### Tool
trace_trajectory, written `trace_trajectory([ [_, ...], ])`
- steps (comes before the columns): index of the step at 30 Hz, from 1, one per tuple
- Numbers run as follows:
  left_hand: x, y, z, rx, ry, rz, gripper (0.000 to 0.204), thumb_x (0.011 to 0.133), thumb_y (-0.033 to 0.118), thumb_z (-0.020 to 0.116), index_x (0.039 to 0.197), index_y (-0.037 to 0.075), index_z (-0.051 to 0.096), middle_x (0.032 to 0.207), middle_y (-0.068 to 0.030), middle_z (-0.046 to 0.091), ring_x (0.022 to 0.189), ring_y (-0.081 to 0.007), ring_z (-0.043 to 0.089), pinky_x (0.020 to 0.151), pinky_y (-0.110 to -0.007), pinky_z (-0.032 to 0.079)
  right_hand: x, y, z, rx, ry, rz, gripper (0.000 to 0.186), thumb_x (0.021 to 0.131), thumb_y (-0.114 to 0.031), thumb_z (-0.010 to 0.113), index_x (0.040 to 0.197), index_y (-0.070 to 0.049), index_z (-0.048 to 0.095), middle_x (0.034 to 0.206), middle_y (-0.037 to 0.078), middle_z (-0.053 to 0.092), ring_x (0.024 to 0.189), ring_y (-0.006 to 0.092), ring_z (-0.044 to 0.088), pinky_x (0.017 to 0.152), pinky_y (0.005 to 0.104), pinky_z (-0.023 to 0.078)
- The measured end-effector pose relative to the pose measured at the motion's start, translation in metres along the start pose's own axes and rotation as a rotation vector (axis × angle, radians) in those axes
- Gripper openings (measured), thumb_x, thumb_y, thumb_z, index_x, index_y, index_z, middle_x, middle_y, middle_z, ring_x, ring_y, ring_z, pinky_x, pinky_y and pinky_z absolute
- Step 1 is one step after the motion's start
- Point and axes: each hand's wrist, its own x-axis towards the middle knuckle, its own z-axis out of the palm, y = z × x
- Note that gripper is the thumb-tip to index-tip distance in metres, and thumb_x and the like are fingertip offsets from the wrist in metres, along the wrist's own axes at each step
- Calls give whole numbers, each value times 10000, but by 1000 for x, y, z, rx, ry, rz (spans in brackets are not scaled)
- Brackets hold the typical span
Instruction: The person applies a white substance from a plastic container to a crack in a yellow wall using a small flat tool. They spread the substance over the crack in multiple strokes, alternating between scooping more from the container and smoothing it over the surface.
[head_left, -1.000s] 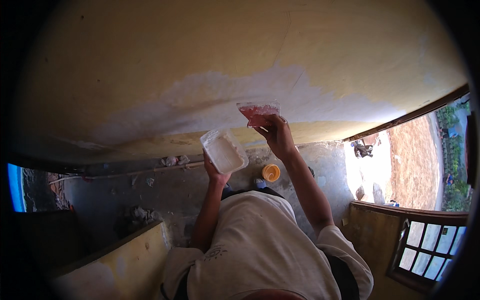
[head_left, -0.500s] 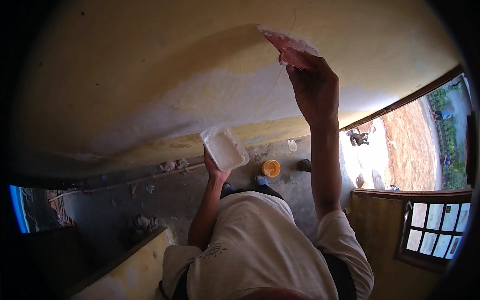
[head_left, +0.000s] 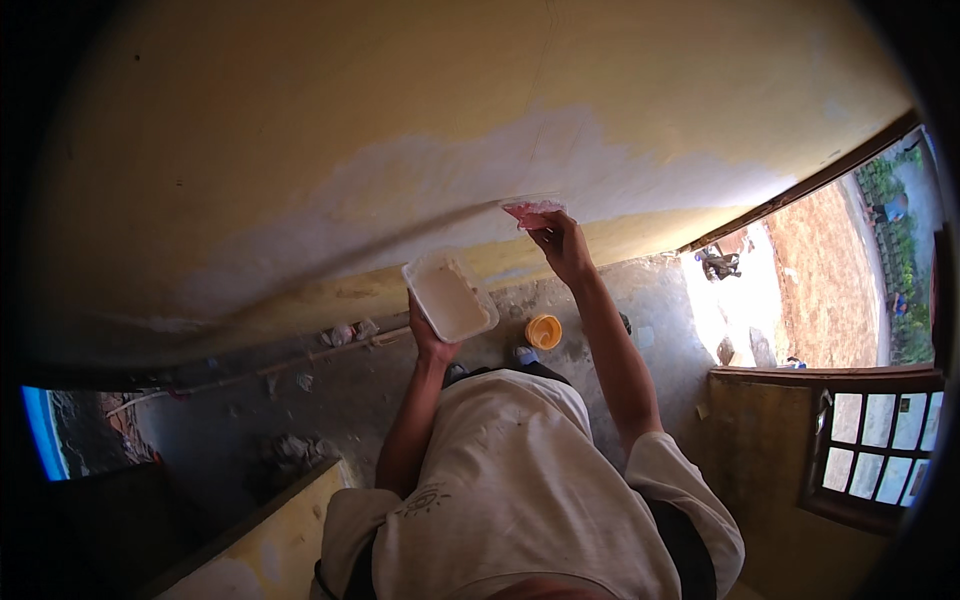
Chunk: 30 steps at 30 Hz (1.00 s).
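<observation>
My left hand (head_left: 433, 340) grips a shallow, rectangular, translucent white tub (head_left: 487, 316) from its lower left side, with whitish paste (head_left: 452, 297) inside. Up and to the right of the tub, my right hand (head_left: 562, 246) pinches a flat pinkish-red putty spreader (head_left: 531, 213) smeared with white. The spreader is at the yellow wall (head_left: 300, 90), over the lower part of a broad whitish patch (head_left: 430, 170). Whether its edge touches the wall I cannot tell.
An orange bucket (head_left: 543, 332) stands on the grey concrete floor (head_left: 330, 410) by my feet. A long pole (head_left: 290, 360) and crumpled litter (head_left: 343, 334) lie along the wall base. At right are a bright opening (head_left: 810, 290) and a paned window (head_left: 880, 445); a low wall (head_left: 270, 530) is lower left.
My right hand has come down along the wall with the spreader, its elbow more bent, and is now nearer the tub. The left hand and tub stay almost where they were.
</observation>
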Motion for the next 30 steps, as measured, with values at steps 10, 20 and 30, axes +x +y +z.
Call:
trace_trajectory([
  [10,24,-30,25,33,49,69,571,1012,546,367,1423,164,475,1368,-56,565,1234,-279,553,1046,-494,445,-4,-206,72,284,-213,-170,242,970,-36,462,1078,141,587,1115,194,646,1083,234,615,1003,319,507],
  [20,29,-52,44,20,38,92,567,1011,538,374,1412,153,486,1365,-65,571,1222,-292,564,1039,-498,450,-33,-185,36,400,-62,-192,185,962,-102,502,1057,28,592,1046,157,664,922,257,676,805,335,589],
  [30,37,-77,33,69,88,126,591,994,568,385,1398,152,499,1327,-75,589,1194,-301,577,1005,-521,471,7,-122,-74,234,14,43,203,966,-97,506,1002,82,594,1016,173,659,982,223,647,948,325,533],
])
